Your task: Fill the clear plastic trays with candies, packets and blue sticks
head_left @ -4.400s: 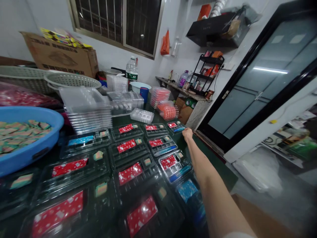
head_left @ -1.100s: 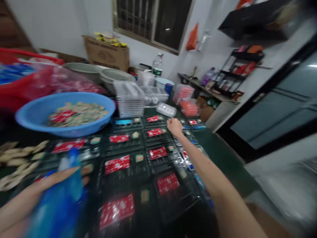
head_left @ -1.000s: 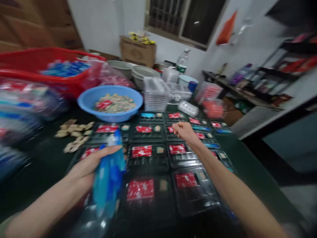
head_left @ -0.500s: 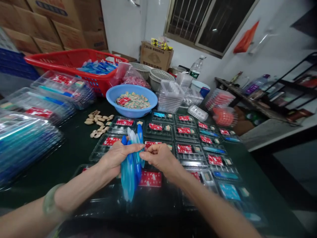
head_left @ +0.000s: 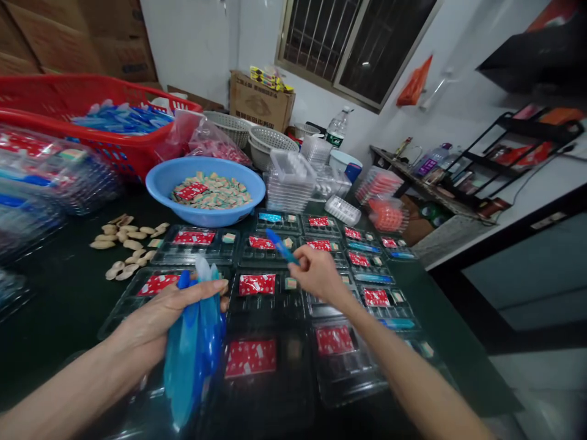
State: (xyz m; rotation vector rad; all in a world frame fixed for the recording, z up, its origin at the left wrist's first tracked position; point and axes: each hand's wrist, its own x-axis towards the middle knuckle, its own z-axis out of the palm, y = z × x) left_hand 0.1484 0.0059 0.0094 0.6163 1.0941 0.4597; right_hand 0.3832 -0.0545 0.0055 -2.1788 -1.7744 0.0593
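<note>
While trays (head_left: 266,305) hold red packets (head_left: 257,284), the left hand (head_left: 172,305) clutches blue sticks (head_left: 190,357), the right hand (head_left: 321,275) pinching another stick (head_left: 280,245).

Dim light, blurred left edge

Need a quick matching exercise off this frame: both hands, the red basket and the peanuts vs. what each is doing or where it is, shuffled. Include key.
Column 1
1. left hand
2. right hand
3. red basket
4. peanuts

Column 2
A. pinches a single slim blue item
B. loose on the dark green table
C. grips a bunch of slim blue items
D. a heap of blue pieces lies inside

Pairs: 1-C, 2-A, 3-D, 4-B
</note>
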